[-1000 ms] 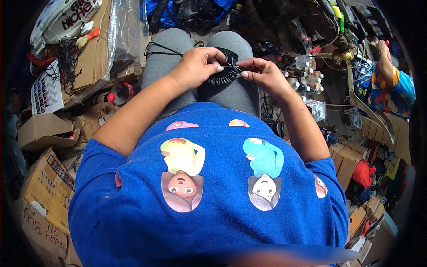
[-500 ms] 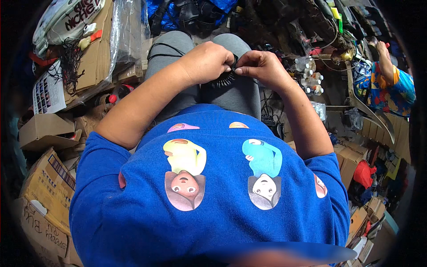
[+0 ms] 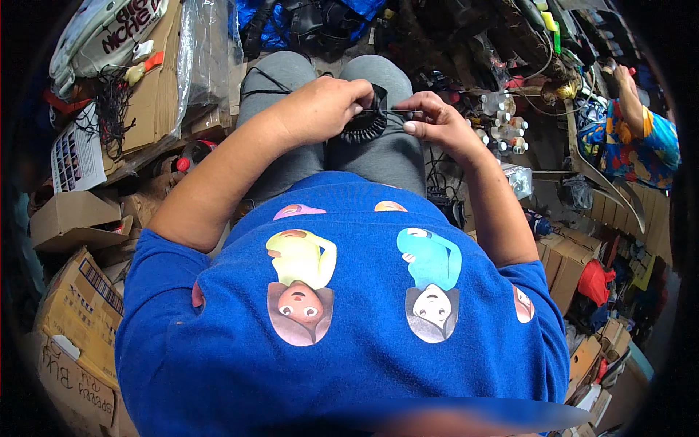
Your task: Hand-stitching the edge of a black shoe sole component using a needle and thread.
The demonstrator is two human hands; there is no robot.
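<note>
Closest to you, your blue shirt (image 3: 364, 364) with cartoon figures fills the bottom of the frame, and beyond it your grey trousers (image 3: 397, 156) show at upper centre. The black ruffled piece (image 3: 364, 135) sits over your right thigh, just above the middle of the frame. Your left hand (image 3: 328, 105) has its fingers pinching that piece's left edge, the tips partly hidden. Your right hand (image 3: 448, 130) has its fingers gripping a thin dark strand (image 3: 397, 111) beside the piece, the thumb slightly apart below. A black cord (image 3: 266, 92) lies across your left thigh. Farther out, an open cardboard box (image 3: 62, 218) stands at the left, and plastic bottles (image 3: 506, 131) cluster right of your right hand. Beyond, at the upper right, another person's patterned sleeve (image 3: 641, 146) shows.
</note>
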